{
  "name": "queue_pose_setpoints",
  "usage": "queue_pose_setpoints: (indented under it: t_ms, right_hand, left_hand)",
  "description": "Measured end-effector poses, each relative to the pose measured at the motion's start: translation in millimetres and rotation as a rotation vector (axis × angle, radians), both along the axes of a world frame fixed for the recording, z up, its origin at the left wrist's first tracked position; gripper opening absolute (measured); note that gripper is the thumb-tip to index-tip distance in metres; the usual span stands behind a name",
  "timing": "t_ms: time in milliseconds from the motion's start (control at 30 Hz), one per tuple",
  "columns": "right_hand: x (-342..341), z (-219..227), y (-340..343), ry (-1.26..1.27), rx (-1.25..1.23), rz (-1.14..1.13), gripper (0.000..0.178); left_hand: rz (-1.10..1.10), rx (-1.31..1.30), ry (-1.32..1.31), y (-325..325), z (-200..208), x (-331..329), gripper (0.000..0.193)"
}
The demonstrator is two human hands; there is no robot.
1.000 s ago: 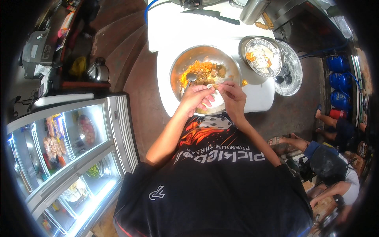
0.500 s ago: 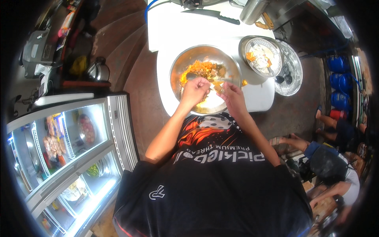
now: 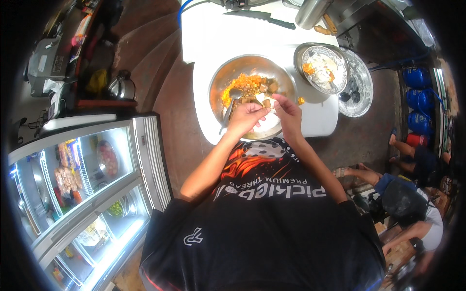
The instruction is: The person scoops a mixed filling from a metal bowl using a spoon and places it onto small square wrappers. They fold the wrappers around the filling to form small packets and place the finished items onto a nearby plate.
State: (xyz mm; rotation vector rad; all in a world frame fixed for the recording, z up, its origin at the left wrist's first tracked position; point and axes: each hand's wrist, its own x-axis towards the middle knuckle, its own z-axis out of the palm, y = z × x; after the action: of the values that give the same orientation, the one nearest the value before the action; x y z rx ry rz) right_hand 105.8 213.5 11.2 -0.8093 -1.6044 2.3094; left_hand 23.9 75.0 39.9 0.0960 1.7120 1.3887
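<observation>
- We locate the small brown cube (image 3: 266, 103) at upper centre of the frame, between the two hands, above the metal bowl (image 3: 252, 62).
- We note the left hand (image 3: 245, 119), right of the bowl's lower-left rim: thumb and fingertips pinch the cube at its lower edge.
- We note the right hand (image 3: 290, 118), at the bowl's lower-right rim: thumb and fingers draw together just beside the cube; we cannot tell whether they grip anything.
- Inside the bowl we identify orange shredded food (image 3: 248, 79), further brown pieces and a spoon (image 3: 235, 93) leaning toward the lower-left rim.
- Right of the bowl we find a patterned plate (image 3: 341, 72) bearing white and orange food.
- At the top centre we find a dark-handled knife (image 3: 262, 18) lying on the white table (image 3: 315, 119).
</observation>
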Motion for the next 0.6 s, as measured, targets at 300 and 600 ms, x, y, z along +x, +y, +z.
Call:
queue_pose_setpoints:
  t_ms: [300,600]
  right_hand:
    - [7,-3,-6,-0.099,0.107,-0.054,0.02]
    - [7,-7,6,-0.046,-0.66,-0.121,0.027]
  left_hand:
    - [0.02,-0.199,0.589,3,-8,11,0.017]
    - [0.318,0.19,-0.262,0,-26,1,0.014]
